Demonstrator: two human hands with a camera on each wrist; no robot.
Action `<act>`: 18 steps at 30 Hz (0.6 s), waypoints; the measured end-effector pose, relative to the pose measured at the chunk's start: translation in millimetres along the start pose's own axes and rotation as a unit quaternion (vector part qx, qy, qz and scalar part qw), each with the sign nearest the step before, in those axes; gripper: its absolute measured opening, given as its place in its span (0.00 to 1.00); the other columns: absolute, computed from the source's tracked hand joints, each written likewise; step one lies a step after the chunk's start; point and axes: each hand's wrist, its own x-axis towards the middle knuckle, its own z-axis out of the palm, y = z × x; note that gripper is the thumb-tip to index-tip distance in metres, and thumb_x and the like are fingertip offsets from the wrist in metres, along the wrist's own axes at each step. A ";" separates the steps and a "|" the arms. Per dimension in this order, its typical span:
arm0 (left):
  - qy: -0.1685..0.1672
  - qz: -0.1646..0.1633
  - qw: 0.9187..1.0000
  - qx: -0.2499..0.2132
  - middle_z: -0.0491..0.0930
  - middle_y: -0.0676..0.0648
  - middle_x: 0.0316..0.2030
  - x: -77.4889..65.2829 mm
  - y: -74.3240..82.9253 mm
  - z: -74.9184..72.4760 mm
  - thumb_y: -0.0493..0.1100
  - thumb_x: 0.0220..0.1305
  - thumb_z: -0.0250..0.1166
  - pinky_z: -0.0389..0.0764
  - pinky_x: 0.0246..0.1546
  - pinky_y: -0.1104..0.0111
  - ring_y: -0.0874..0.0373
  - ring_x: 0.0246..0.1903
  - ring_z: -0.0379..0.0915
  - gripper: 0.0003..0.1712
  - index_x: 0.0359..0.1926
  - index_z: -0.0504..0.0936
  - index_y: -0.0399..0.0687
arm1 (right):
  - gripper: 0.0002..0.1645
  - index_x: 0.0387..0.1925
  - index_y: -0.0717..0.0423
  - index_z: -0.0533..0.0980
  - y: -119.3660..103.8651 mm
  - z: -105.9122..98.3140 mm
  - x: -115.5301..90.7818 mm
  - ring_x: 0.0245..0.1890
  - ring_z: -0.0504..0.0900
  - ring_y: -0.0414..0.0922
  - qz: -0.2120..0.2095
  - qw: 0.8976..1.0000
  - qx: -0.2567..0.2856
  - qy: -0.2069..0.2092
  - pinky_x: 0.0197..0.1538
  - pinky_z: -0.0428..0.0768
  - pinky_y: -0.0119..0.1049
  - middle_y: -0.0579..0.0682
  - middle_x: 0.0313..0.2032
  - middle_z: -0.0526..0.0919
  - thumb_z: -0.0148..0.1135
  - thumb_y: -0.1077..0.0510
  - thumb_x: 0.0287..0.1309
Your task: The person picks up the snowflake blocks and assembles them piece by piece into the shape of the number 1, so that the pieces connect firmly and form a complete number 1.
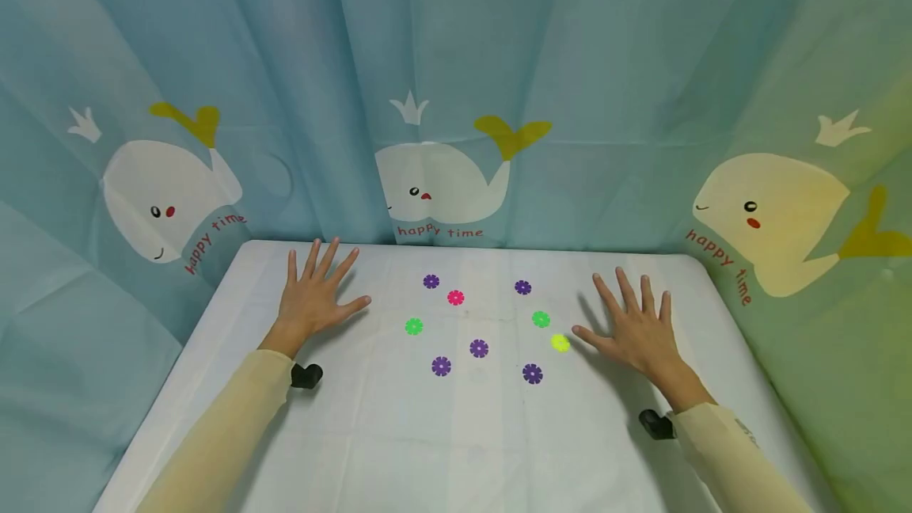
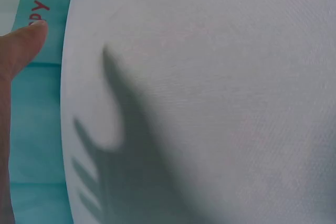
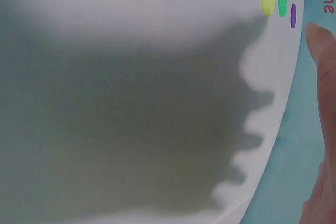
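Observation:
Several flat, notched plastic discs shaped like snowflakes lie scattered over the middle of the white table. Most are purple, such as the purple disc (image 1: pixel 479 348); there is also a pink disc (image 1: pixel 455 298), a green disc (image 1: pixel 414 326) at left, another green disc (image 1: pixel 541 319) and a yellow disc (image 1: pixel 560 343). My left hand (image 1: pixel 312 301), fingers spread, is held over the table left of the discs and casts a shadow. On the other side my right hand (image 1: pixel 636 333) is spread likewise, its thumb nearest the yellow disc. Neither hand holds anything.
The white-covered table (image 1: pixel 399 450) reaches back to a blue-green curtain (image 1: pixel 613 101) printed with whales, which also hangs at both sides. A black wrist-camera piece (image 1: pixel 308 376) shows at the left cuff, and another black piece (image 1: pixel 655 424) at the right cuff.

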 end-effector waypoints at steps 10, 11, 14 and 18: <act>0.006 0.022 1.000 -0.008 0.36 0.44 0.82 1.4 13.3 -3.2 0.80 0.63 0.53 0.25 0.71 0.36 0.38 0.80 0.28 0.56 0.83 0.47 0.65 | 0.62 0.82 0.41 0.49 4.2 -2.5 -10.2 0.75 0.46 0.75 -0.029 1.000 0.009 0.002 0.68 0.41 0.77 0.62 0.80 0.48 0.62 0.23 0.56; 0.010 0.026 1.000 -0.012 0.37 0.44 0.82 1.2 15.4 -2.7 0.80 0.63 0.53 0.25 0.71 0.36 0.38 0.80 0.28 0.56 0.83 0.47 0.65 | 0.61 0.82 0.41 0.49 4.4 -3.0 -11.4 0.75 0.46 0.75 -0.034 0.999 0.011 0.002 0.68 0.42 0.77 0.62 0.80 0.48 0.62 0.23 0.56; 0.008 0.037 0.999 -0.020 0.36 0.45 0.82 0.5 23.3 -3.4 0.80 0.63 0.53 0.25 0.72 0.37 0.39 0.80 0.27 0.55 0.83 0.47 0.66 | 0.60 0.82 0.40 0.50 4.3 -5.3 -14.4 0.75 0.47 0.74 -0.050 0.999 0.019 0.005 0.68 0.44 0.76 0.61 0.80 0.49 0.63 0.25 0.57; 0.011 0.061 0.998 -0.020 0.38 0.45 0.82 -0.5 38.0 -5.1 0.79 0.63 0.54 0.30 0.73 0.37 0.38 0.80 0.32 0.54 0.82 0.48 0.66 | 0.59 0.81 0.40 0.51 2.9 -6.8 -17.7 0.74 0.49 0.74 -0.068 0.997 0.026 0.010 0.68 0.48 0.76 0.61 0.79 0.50 0.65 0.27 0.56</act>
